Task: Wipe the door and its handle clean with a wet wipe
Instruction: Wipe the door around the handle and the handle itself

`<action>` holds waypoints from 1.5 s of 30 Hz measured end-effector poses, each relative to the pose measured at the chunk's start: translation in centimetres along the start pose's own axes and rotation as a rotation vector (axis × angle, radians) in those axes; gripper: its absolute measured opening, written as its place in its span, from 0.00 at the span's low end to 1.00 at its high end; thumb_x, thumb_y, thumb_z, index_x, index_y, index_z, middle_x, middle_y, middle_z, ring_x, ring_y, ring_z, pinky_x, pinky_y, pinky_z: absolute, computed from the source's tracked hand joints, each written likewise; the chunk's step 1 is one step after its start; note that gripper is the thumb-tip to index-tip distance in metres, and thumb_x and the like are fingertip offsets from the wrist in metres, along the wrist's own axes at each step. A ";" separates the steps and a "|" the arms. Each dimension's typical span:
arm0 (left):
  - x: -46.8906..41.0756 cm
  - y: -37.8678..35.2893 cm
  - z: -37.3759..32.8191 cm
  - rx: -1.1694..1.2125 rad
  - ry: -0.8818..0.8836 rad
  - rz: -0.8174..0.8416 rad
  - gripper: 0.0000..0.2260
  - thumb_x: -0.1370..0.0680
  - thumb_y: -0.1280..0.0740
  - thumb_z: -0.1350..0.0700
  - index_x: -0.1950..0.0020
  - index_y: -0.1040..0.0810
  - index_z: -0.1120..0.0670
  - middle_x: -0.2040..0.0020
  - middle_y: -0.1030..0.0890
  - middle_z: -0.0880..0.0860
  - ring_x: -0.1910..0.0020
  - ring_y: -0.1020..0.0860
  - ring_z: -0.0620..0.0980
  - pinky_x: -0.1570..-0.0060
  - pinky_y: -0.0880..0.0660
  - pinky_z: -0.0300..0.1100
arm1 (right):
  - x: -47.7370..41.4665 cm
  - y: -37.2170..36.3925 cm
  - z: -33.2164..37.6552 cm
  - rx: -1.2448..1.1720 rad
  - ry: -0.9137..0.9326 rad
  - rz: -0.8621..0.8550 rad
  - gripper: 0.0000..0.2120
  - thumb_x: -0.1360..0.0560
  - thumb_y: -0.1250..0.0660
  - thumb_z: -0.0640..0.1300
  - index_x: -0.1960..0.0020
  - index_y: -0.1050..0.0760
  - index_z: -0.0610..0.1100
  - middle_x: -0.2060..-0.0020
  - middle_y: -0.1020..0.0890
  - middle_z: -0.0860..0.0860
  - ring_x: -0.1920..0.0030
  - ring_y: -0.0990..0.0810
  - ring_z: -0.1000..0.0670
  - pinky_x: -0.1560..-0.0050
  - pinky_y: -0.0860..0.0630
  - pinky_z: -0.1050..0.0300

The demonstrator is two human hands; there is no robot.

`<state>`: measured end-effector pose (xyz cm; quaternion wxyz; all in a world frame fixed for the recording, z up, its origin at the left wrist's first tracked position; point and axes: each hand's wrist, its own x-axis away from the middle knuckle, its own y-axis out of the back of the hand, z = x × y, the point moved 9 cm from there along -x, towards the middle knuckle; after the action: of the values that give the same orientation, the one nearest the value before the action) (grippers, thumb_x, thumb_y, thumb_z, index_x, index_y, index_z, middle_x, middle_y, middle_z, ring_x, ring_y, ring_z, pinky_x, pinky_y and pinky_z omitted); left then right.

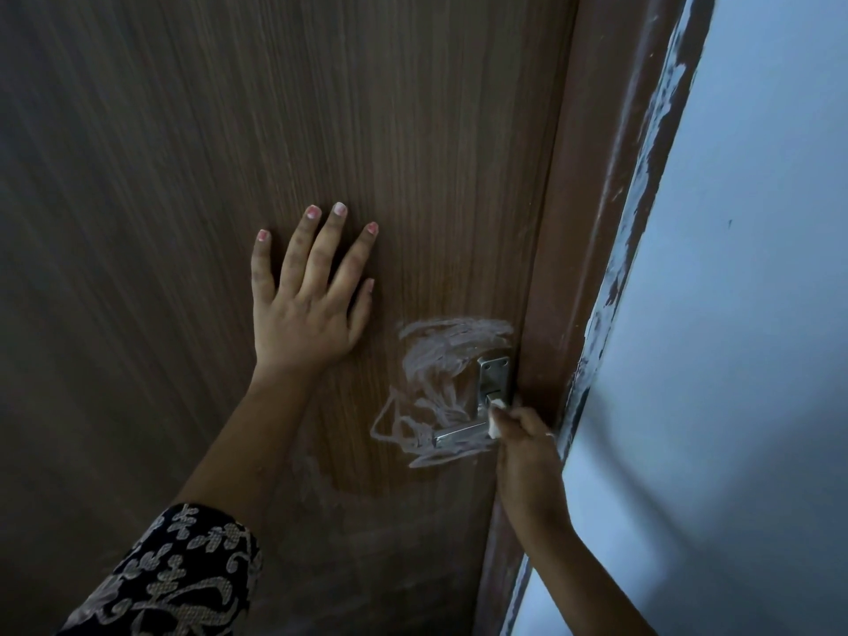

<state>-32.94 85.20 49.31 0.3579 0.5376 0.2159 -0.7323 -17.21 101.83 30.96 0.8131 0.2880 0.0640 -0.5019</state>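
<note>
While left hand (305, 309) lies flat, right grip (518, 433) pinches wipe (494, 422) against handle (463, 431).

no readable text, labels, brands or numbers anywhere

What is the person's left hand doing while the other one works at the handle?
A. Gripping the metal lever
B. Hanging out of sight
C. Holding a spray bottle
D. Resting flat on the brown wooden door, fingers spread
D: the left hand lies open and flat on the brown wood-grain door, up and to the left of the silver metal lever handle, while the right hand presses a small white wipe against that handle.
</note>
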 end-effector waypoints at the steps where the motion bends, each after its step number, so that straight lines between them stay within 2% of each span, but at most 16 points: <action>1: 0.0 0.0 0.0 0.000 0.002 0.000 0.24 0.20 0.40 0.46 0.25 0.35 0.48 0.26 0.32 0.54 0.26 0.39 0.53 0.29 0.45 0.59 | 0.3 -1.1 0.1 -0.043 -0.014 0.065 0.07 0.23 0.39 0.53 0.52 0.23 0.56 0.56 0.18 0.55 0.53 0.20 0.59 0.52 0.21 0.56; 4: 0.0 0.0 0.1 0.009 0.007 0.004 0.24 0.20 0.40 0.46 0.24 0.36 0.48 0.26 0.33 0.54 0.26 0.39 0.53 0.29 0.45 0.59 | 1.0 -2.7 0.8 0.063 0.034 0.221 0.09 0.22 0.38 0.47 0.45 0.22 0.51 0.49 0.18 0.50 0.47 0.21 0.53 0.44 0.23 0.51; 6: 0.0 0.0 0.1 0.011 0.006 0.009 0.24 0.20 0.40 0.46 0.24 0.36 0.48 0.26 0.34 0.54 0.26 0.39 0.53 0.29 0.46 0.59 | -0.1 -1.1 1.7 0.280 0.173 0.125 0.11 0.27 0.31 0.41 0.45 0.20 0.44 0.48 0.18 0.45 0.48 0.21 0.47 0.49 0.20 0.56; 8: 0.0 0.0 0.0 0.008 0.004 0.013 0.24 0.19 0.41 0.46 0.24 0.36 0.48 0.26 0.33 0.54 0.26 0.39 0.53 0.29 0.45 0.59 | -0.7 -0.3 2.8 0.514 0.263 0.077 0.13 0.32 0.26 0.37 0.48 0.18 0.42 0.50 0.16 0.44 0.48 0.20 0.41 0.53 0.18 0.51; 10: 0.0 0.0 0.0 0.006 0.004 0.016 0.24 0.19 0.41 0.45 0.24 0.36 0.48 0.26 0.33 0.54 0.26 0.39 0.53 0.29 0.45 0.59 | -0.7 -0.6 3.7 0.595 0.258 0.098 0.13 0.34 0.25 0.36 0.49 0.18 0.41 0.50 0.16 0.44 0.48 0.19 0.38 0.54 0.18 0.47; 14: 0.0 0.1 0.0 0.011 0.007 0.013 0.23 0.20 0.40 0.45 0.25 0.35 0.48 0.26 0.32 0.54 0.26 0.39 0.53 0.29 0.46 0.58 | 1.2 -2.9 6.1 0.605 0.396 0.158 0.13 0.37 0.22 0.39 0.53 0.17 0.44 0.53 0.15 0.49 0.56 0.16 0.51 0.59 0.21 0.64; 15: 0.0 0.1 0.0 0.009 0.005 0.011 0.23 0.20 0.40 0.45 0.25 0.35 0.49 0.26 0.33 0.54 0.26 0.39 0.53 0.29 0.46 0.58 | 1.7 -3.4 6.6 0.581 0.415 0.187 0.14 0.38 0.22 0.40 0.52 0.17 0.45 0.53 0.16 0.49 0.57 0.16 0.52 0.59 0.21 0.66; 18: -0.1 0.1 0.0 0.002 0.009 0.007 0.23 0.20 0.40 0.45 0.25 0.35 0.48 0.26 0.32 0.54 0.26 0.39 0.53 0.29 0.46 0.58 | 2.4 -4.6 7.2 0.573 0.464 0.256 0.19 0.38 0.22 0.37 0.48 0.19 0.44 0.50 0.17 0.48 0.52 0.17 0.47 0.55 0.19 0.60; 22: 0.1 0.1 -0.1 0.004 0.010 0.006 0.23 0.20 0.40 0.46 0.25 0.35 0.48 0.26 0.32 0.54 0.26 0.39 0.53 0.29 0.46 0.58 | 2.1 -5.9 7.8 0.650 0.585 0.388 0.21 0.29 0.35 0.32 0.37 0.27 0.43 0.39 0.23 0.45 0.36 0.29 0.41 0.41 0.26 0.52; 25: 0.1 0.1 0.0 0.016 0.017 0.003 0.23 0.19 0.40 0.46 0.25 0.35 0.48 0.26 0.32 0.54 0.25 0.39 0.52 0.28 0.47 0.58 | 1.8 -6.8 8.2 0.725 0.666 0.459 0.21 0.28 0.36 0.32 0.36 0.28 0.41 0.42 0.21 0.44 0.37 0.29 0.40 0.37 0.30 0.50; 29: 0.2 0.1 0.0 0.006 0.015 0.001 0.23 0.19 0.41 0.46 0.24 0.36 0.48 0.26 0.33 0.54 0.25 0.40 0.52 0.28 0.46 0.58 | 2.7 -7.4 8.3 0.754 0.777 0.487 0.21 0.30 0.34 0.31 0.38 0.27 0.40 0.42 0.22 0.43 0.37 0.30 0.40 0.40 0.29 0.50; 34: 0.1 0.2 0.0 0.002 0.012 0.000 0.23 0.19 0.41 0.45 0.25 0.35 0.48 0.26 0.32 0.54 0.26 0.39 0.52 0.29 0.46 0.58 | 2.3 -6.7 7.8 0.682 0.738 0.469 0.25 0.33 0.31 0.29 0.38 0.26 0.42 0.43 0.20 0.44 0.37 0.28 0.40 0.42 0.27 0.50; 37: 0.0 0.2 0.0 0.005 0.011 0.004 0.23 0.19 0.41 0.45 0.25 0.35 0.48 0.26 0.33 0.53 0.26 0.39 0.52 0.29 0.46 0.58 | 2.0 -5.7 7.7 0.693 0.716 0.397 0.29 0.42 0.24 0.31 0.42 0.22 0.44 0.49 0.16 0.47 0.46 0.19 0.41 0.48 0.21 0.52; 39: 0.0 0.2 0.1 0.002 0.008 0.004 0.23 0.19 0.41 0.45 0.25 0.35 0.48 0.26 0.33 0.54 0.26 0.39 0.52 0.29 0.46 0.58 | 1.5 -4.4 6.9 0.706 0.645 0.322 0.30 0.46 0.20 0.35 0.45 0.20 0.46 0.51 0.15 0.49 0.50 0.16 0.44 0.54 0.20 0.56; 41: 0.0 0.2 0.1 0.004 0.006 0.003 0.23 0.19 0.41 0.45 0.25 0.35 0.48 0.26 0.33 0.54 0.26 0.39 0.52 0.29 0.46 0.58 | 0.9 -2.7 5.6 0.722 0.550 0.247 0.31 0.50 0.17 0.37 0.47 0.18 0.44 0.53 0.14 0.49 0.53 0.16 0.44 0.58 0.18 0.55; 45: 0.1 0.1 0.0 0.012 0.014 -0.001 0.23 0.19 0.41 0.46 0.24 0.36 0.48 0.25 0.33 0.54 0.25 0.40 0.52 0.28 0.47 0.57 | 0.3 -0.2 3.1 0.708 0.400 0.100 0.29 0.43 0.20 0.33 0.43 0.21 0.38 0.48 0.16 0.43 0.52 0.17 0.39 0.57 0.17 0.48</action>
<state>-32.89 85.05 49.23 0.3526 0.5446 0.2142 -0.7302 -17.80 99.84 33.29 0.6587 0.6445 0.0300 -0.3871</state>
